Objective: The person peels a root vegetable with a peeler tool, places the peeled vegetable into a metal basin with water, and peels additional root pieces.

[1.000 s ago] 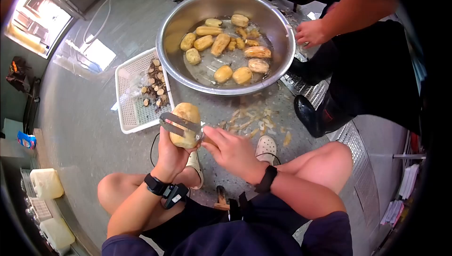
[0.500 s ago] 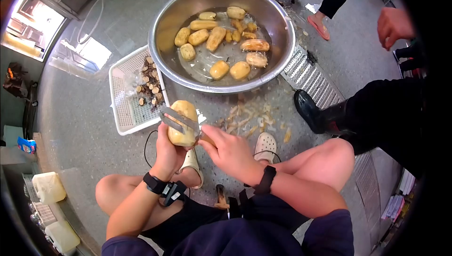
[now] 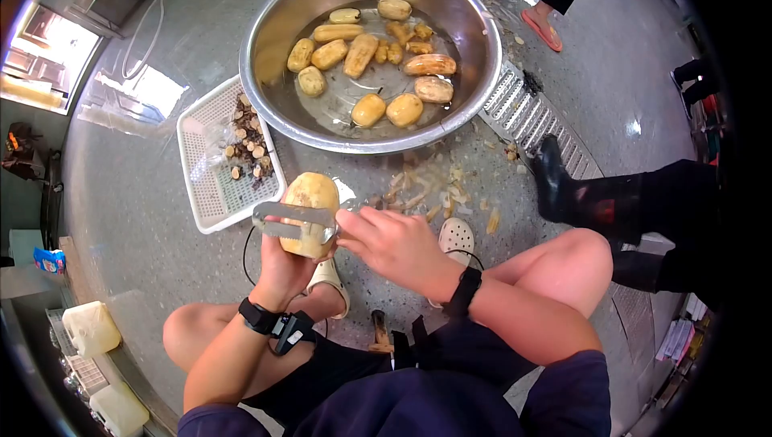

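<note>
Just left of the frame's middle, the left hand [image 3: 281, 270] has its fingers wrapped round the lower part of a pale vegetable [image 3: 312, 192], tipped nearly upright. And here's the right hand [image 3: 400, 250] at centre, fingers closed on a peeler [image 3: 297, 213], its metal head lying across the vegetable's front! Top centre, a big metal basin [image 3: 370, 146] holds more vegetables [image 3: 359, 56] in shallow water. Over on the left sits a white basket [image 3: 190, 155] with dark-skinned scraps [image 3: 249, 135]. Peelings [image 3: 457, 194] litter the floor below the basin, and a black boot [image 3: 555, 184] stands at right.
</note>
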A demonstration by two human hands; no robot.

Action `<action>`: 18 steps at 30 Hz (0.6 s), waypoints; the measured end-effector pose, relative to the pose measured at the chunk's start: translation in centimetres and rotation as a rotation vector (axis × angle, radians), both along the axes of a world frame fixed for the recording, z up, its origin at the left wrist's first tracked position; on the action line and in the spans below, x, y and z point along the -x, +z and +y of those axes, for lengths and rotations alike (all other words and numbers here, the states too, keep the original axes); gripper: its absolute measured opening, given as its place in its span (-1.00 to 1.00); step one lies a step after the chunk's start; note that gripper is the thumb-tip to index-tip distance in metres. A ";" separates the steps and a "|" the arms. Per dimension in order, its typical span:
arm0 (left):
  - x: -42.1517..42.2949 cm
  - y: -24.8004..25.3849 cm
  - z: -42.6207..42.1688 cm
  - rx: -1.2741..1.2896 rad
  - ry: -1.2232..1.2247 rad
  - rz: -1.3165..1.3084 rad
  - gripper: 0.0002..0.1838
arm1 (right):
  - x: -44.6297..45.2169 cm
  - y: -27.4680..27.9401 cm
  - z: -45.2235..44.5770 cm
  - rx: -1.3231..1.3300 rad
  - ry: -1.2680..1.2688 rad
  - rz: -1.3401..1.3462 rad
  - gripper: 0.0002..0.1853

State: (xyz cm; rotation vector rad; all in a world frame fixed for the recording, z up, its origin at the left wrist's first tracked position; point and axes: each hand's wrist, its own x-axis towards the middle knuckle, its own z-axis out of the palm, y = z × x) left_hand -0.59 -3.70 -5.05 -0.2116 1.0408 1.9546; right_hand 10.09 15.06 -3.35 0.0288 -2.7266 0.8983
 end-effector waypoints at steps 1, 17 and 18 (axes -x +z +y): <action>0.0 0.3 0.2 0.036 0.009 -0.004 -0.28 | 0.0 -0.2 -0.2 0.021 -0.014 0.020 -0.66; -0.2 0.3 1.3 0.083 -0.003 0.067 -0.31 | -0.3 -0.5 -1.0 0.116 -0.140 -0.040 -0.66; -0.1 0.3 0.8 0.002 -0.028 0.030 -0.32 | -0.2 -0.2 -0.3 0.049 -0.100 -0.025 -0.66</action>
